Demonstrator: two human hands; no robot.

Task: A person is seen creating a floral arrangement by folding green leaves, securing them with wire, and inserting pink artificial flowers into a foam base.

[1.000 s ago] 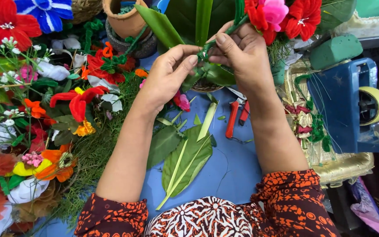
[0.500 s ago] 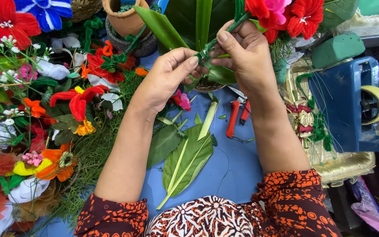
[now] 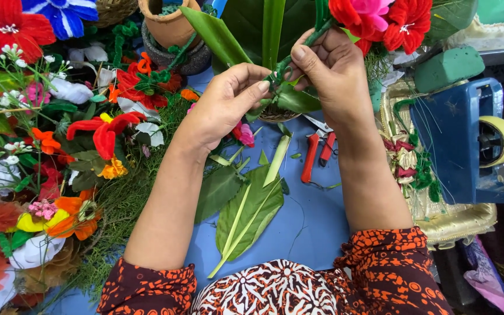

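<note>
Above the blue table [image 3: 316,227], at the top middle of my view, I see both hands working on a flower arrangement in a small woven basket [image 3: 275,112]. My left hand [image 3: 228,102] has its fingertips pinched together on a green stem [image 3: 290,58] just where it meets the basket, and my right hand [image 3: 333,70] is closed around the same stem a little higher, thumb pressed against it. That stem runs up toward the red and pink flowers [image 3: 380,20] at the top edge. Broad green leaves [image 3: 246,213] lie loose on the table below my wrists, and red-handled cutters [image 3: 316,154] sit just beside the right forearm. A heap of artificial flowers [image 3: 48,146] fills the left side; a blue tape dispenser [image 3: 462,140] stands to the right.

I judge the main risk to be the stem bending or slipping, since both grips crowd one short stretch. The basket looks light and nearly hidden, so a push could tip it. My right forearm is near the cutters and could knock them
</note>
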